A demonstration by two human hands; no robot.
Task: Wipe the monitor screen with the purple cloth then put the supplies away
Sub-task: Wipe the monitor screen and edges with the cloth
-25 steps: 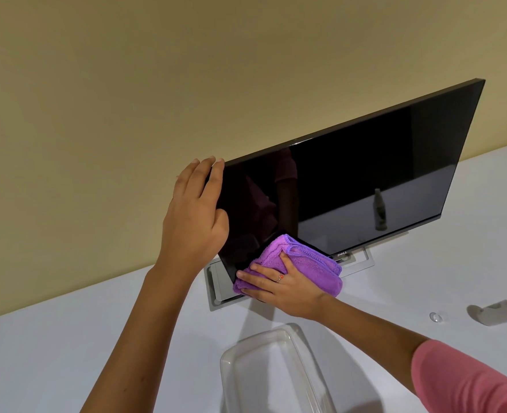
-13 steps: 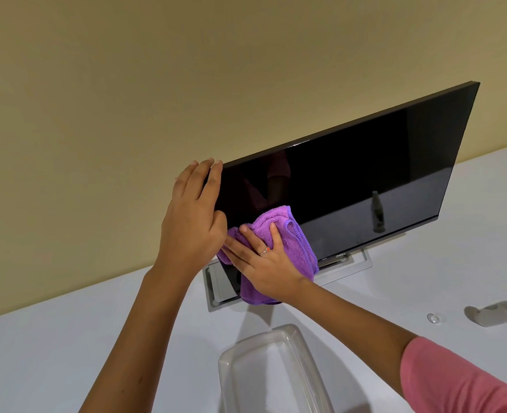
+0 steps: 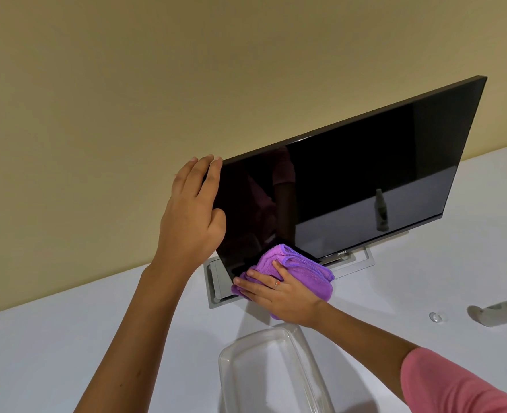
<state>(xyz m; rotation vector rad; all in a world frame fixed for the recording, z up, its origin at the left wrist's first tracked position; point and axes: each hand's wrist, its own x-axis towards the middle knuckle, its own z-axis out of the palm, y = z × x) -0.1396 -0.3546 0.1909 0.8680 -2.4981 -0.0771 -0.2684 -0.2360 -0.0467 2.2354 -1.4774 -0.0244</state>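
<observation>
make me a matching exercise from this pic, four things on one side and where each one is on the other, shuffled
Things:
1. left hand
2. cloth
3. clear tub
4. small clear cap

Places:
A. on the table right of the monitor stand, next to a lying bottle
B. gripping the monitor's upper left corner
C. pressed by the right hand at the screen's lower left edge
D. on the table at the bottom of the view, in front of the monitor

Pairs: 1-B, 2-C, 3-D, 4-A
</observation>
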